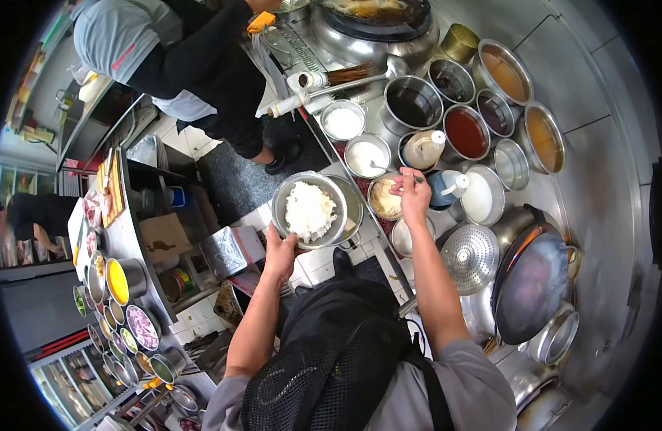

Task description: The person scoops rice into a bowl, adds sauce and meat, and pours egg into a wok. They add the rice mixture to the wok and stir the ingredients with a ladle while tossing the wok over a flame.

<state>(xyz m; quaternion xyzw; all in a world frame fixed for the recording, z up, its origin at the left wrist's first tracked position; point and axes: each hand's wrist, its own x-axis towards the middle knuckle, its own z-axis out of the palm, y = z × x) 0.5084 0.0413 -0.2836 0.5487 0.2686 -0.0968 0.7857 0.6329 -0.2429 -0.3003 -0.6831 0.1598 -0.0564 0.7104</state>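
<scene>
My left hand (281, 253) grips the near left rim of a metal bowl (279, 208) that holds white rice (309, 210). Another metal bowl (354, 208) sits partly hidden behind its right side. My right hand (413, 192) is closed on a small dark handle, over a container of pale yellow seasoning (383, 198); the lower end of the utensil is hard to make out. Next to that container are a tub of white powder (367, 156) with a spoon in it, and a squeeze bottle (449, 184) with a white cap.
Sauce pots (467, 133) crowd the counter at the upper right. A perforated ladle (469, 258) and a wok (532, 287) lie right of my right arm. One person (209, 65) stands at the upper left, another (40, 215) at the far left. Ingredient pots (126, 280) fill the left counter.
</scene>
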